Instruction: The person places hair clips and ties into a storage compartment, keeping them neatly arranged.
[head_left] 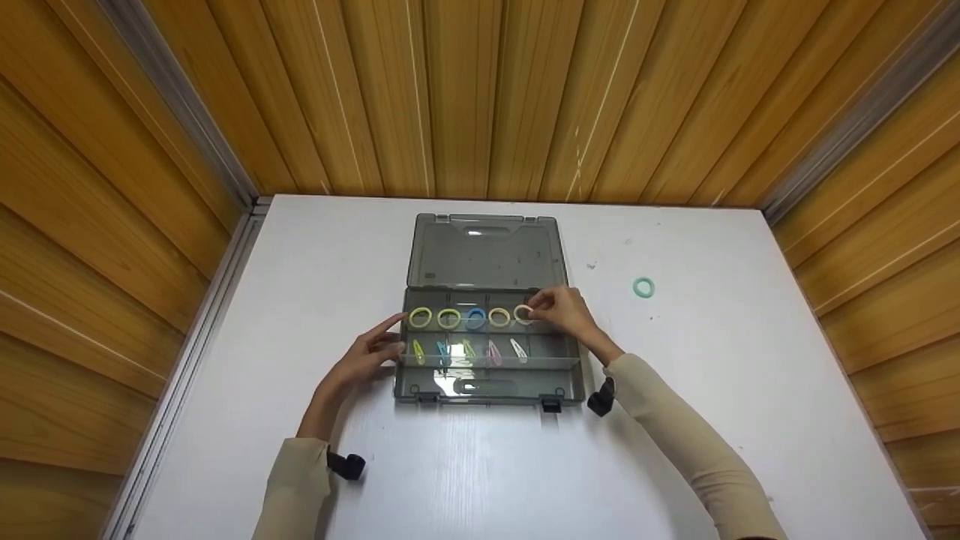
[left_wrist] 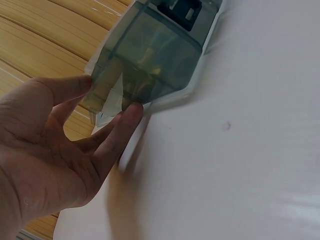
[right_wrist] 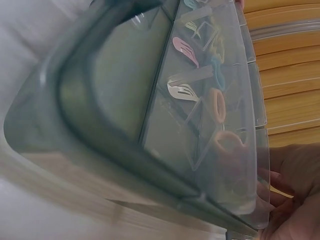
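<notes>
A smoky grey see-through box (head_left: 487,388) lies on the table with its lid (head_left: 487,255) folded back. Across its upper row sit several hair ties, among them a yellow one (head_left: 411,318), a blue one (head_left: 475,328) and a peach one (head_left: 490,318). My right hand (head_left: 564,311) pinches the pale hair tie (head_left: 517,316) at the right end of that row. Below lie several snap hair clips, including a pink one (right_wrist: 184,49) and a white one (right_wrist: 181,92). With spread fingers, my left hand (head_left: 366,357) touches the box's left side.
A mint green hair tie (head_left: 636,292) lies on the white table (head_left: 720,360), to the right of the box. Wood-patterned walls (head_left: 457,97) enclose the table at the back and both sides. Two black latches stick out from the box's front edge.
</notes>
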